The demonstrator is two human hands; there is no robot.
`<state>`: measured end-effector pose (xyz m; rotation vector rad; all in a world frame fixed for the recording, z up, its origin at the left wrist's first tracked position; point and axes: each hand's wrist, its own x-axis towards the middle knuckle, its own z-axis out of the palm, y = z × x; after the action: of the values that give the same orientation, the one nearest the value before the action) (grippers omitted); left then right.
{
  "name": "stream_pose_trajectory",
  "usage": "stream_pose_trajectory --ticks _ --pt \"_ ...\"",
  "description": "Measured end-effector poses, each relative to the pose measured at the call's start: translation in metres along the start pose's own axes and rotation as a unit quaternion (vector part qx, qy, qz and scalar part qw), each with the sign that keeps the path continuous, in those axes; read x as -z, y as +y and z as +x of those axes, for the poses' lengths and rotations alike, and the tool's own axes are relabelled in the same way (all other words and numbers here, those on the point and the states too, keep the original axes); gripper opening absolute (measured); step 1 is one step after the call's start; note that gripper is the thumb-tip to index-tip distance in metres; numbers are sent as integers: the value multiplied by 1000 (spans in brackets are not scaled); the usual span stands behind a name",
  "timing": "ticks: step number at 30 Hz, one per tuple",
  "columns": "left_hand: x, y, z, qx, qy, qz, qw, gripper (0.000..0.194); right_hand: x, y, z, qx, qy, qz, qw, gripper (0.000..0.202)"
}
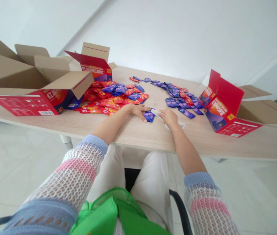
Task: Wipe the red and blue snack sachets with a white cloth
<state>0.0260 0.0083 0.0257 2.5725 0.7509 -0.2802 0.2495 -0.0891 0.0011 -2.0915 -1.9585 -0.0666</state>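
Observation:
A blue-purple sachet lies flat on the table in front of me. My left hand rests at its left side with fingers stretched out and spread, touching its edge. In my right hand is a white cloth or tissue, pinched between closed fingers. One end of the cloth reaches the sachet's upper right corner, and the rest trails under my palm. Just beyond my left hand is a heap of red sachets with some purple ones on top. To the right beyond my right hand lie mostly purple sachets, a few red among them.
A large open carton stands at the left, its flaps spread over the table. Behind the heap is another open red box. An open red box stands at the right. The table's front edge runs above my knees.

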Motion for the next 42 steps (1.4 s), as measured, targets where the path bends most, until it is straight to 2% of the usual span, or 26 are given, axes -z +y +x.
stream_pose_trajectory --ticks 3,5,8,10,12,14,17,21,25,30,33,35,37,40,42 --pt "-1 -3 0 -19 8 -2 1000 116 0 9 1 -44 21 7 999 33" --pt "-2 -5 0 -13 16 -12 1000 117 1 14 1 -46 38 27 998 33" --pt "-4 -8 0 8 28 -25 999 122 2 14 0 6 74 78 994 34" --pt "-6 -9 2 -10 41 -32 999 128 4 7 -3 63 88 123 987 36" --pt "-8 -11 3 -51 61 -48 996 133 4 -5 -7 129 64 165 976 37" --pt "-12 -13 5 -78 75 -66 992 138 3 -15 -10 191 8 178 965 36" --pt "-15 -15 8 -91 77 -85 989 145 0 -23 -12 229 -48 153 960 33" --pt "-15 -15 6 -82 76 -94 989 146 0 -19 -8 164 -19 105 981 34" --pt "-11 -10 1 -28 67 -65 995 139 0 -13 -3 67 1 51 996 35" --pt "-10 -1 -2 9 54 -35 998 132 -4 1 7 -41 23 9 999 36" --pt "-12 1 -3 25 60 -25 998 132 -4 13 11 -83 37 9 996 35" --pt "-15 1 -2 23 71 -20 997 131 -3 20 11 -83 52 29 995 34" --pt "-18 -1 -1 21 85 -19 996 129 0 22 9 -52 70 60 994 34" --pt "-23 -5 2 26 109 -20 994 132 2 14 5 44 83 129 987 34" --pt "-26 -7 5 22 126 -24 992 137 2 4 1 115 70 176 975 35"
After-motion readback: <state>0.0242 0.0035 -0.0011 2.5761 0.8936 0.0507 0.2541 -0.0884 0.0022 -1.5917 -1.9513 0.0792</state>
